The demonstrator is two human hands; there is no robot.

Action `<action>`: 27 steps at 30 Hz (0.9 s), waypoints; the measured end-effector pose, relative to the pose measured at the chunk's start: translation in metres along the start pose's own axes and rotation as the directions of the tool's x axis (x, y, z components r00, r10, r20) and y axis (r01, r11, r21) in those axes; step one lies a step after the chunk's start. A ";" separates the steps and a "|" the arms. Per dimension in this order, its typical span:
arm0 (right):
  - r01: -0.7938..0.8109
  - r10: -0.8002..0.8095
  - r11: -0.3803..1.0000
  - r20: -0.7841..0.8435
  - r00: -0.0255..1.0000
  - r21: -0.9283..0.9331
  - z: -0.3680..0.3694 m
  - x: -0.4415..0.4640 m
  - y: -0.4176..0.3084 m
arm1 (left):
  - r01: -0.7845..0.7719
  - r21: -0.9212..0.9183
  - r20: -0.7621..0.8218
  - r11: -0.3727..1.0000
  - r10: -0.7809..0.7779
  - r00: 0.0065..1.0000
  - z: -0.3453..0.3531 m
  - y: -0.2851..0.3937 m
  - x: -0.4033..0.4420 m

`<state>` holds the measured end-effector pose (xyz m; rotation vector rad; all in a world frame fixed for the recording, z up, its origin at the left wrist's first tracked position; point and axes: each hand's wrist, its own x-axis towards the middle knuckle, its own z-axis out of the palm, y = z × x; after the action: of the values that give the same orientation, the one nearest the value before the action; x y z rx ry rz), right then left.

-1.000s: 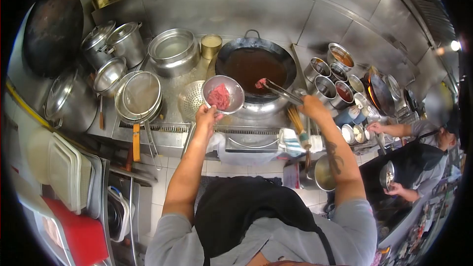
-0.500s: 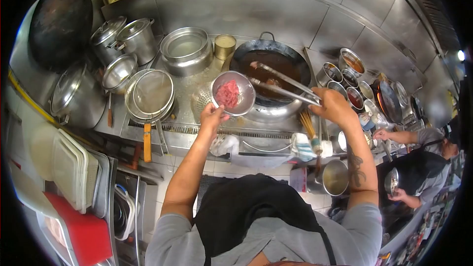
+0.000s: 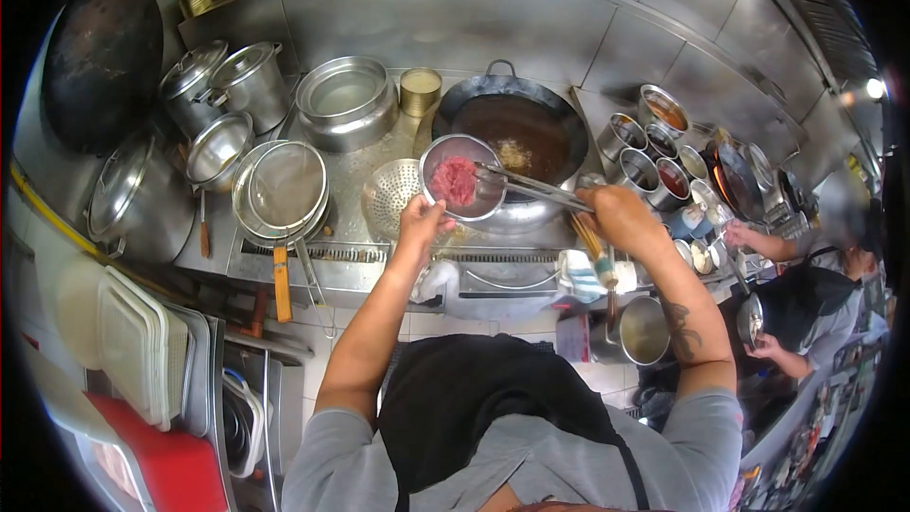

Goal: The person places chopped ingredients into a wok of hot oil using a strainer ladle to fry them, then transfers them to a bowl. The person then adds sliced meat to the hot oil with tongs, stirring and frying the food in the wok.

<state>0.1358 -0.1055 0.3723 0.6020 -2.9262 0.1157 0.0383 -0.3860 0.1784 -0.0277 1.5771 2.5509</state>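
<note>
My left hand is closed on the lower rim of a metal bowl, tilted so that its inside faces me. Raw red meat slices lie in the bowl. In my right hand is a pair of long metal tongs, fingers wrapped round the handle end. The tongs' tips reach into the bowl beside the meat. Just behind the bowl sits a wok of dark brown liquid, with a foamy, bubbling patch near its front. A perforated skimmer rests left of the bowl.
Strainers, lidded pots, a wide pot and a tin can stand on the left. Several sauce containers crowd the right, near a bamboo brush and a striped cloth. A co-worker holds a small bowl at far right.
The tongs have moved from over the wok back to the bowl. The piece of meat in their tips is gone from them, and a foamy patch shows in the wok.
</note>
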 end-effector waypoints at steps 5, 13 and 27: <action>-0.089 0.089 0.995 0.017 0.996 0.034 -0.017 -0.007 0.006 | 0.058 -0.056 -0.040 0.997 -0.060 0.997 0.000 -0.011 0.010; -0.262 0.266 0.962 -0.043 0.963 0.082 -0.004 -0.027 0.063 | 0.089 -0.110 -0.100 0.990 -0.100 0.990 -0.008 -0.033 0.025; -0.565 0.556 0.825 0.158 0.816 0.018 0.119 -0.051 0.137 | 0.078 -0.070 -0.100 0.994 -0.085 0.991 -0.011 -0.023 -0.002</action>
<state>0.1117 0.0269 0.2409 -0.2876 -3.1533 0.2409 0.0430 -0.3861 0.1527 -0.2297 1.4927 2.5743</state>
